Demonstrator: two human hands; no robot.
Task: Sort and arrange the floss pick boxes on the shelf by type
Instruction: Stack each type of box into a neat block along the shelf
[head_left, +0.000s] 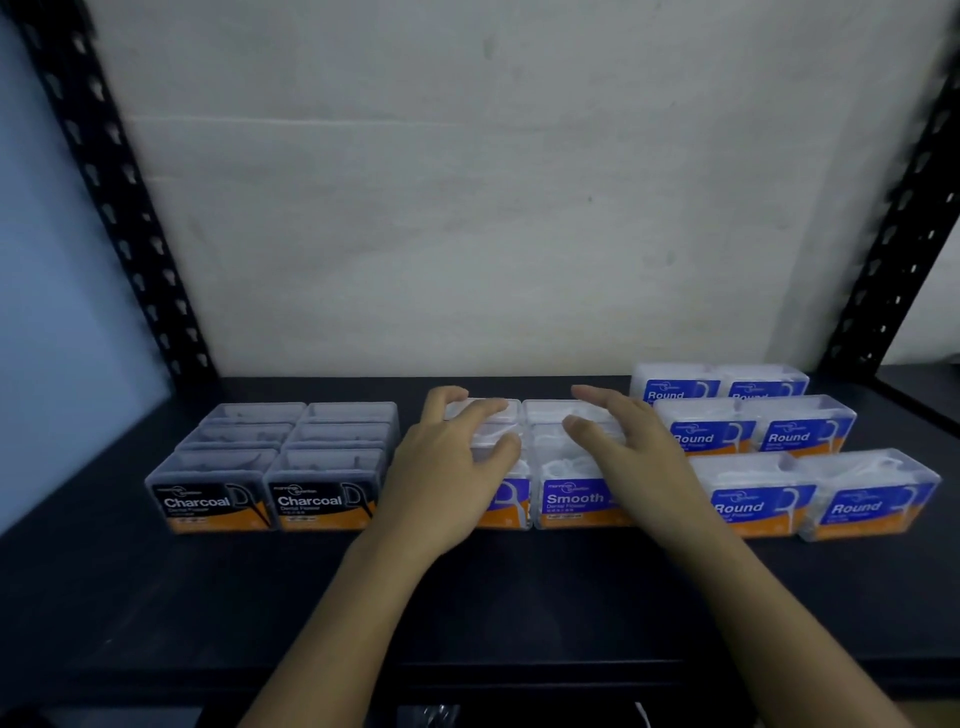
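forearms reach in over the front edge of the dark shelf (156, 597), and both hands sit above the middle group, the smooth boxes (574, 501). these stand two wide in rows running back, between the charcoal boxes (218, 501) on the left and the round boxes (753, 506) on the right. the three types look already separated, so the step in hand seems to be squaring up the smooth block. to do it well, press in from both outer sides at once, palms low, and slide the rows together until the front labels line up with the charcoal fronts, without bumping the round boxes just beside the right wrist, whose rows sit staggered. the left hand (452, 473) has its fingers (483, 410) loosely bent and spread, lying across the lids of the rear left smooth boxes. the right hand (628, 457) has its fingers (597, 400) nearly straight and apart over the right column, gripping nothing. whether they press down is lost in the blur.
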